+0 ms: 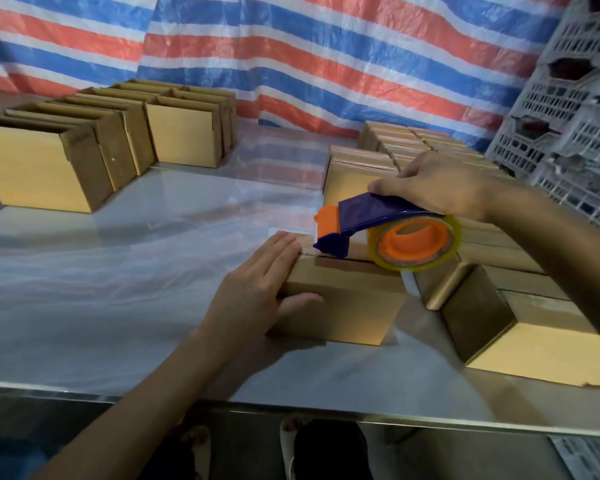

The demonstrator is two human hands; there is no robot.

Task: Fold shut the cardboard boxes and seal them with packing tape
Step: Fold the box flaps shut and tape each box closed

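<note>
In the head view we steady the box (343, 303) at the table's (118, 271) near middle, left hand (257, 289) spread flat on its flaps, right hand (437, 185) gripping the tape dispenser (378, 223) over its seam, with closed boxes (413, 143) seemingly done at right and open boxes (42, 168) at left yet to fold.

— Where is the left hand (257, 289)?
— Near the middle. Its forearm comes up from the near left, the fingers lie straight and flat on top of the box (343, 306), and the thumb is spread against the box's near side.
— And the right hand (440, 185)?
— Farther off, to the right. The arm enters from the right edge, back of the hand up, and the fingers curl over the tape dispenser (378, 216).
</note>
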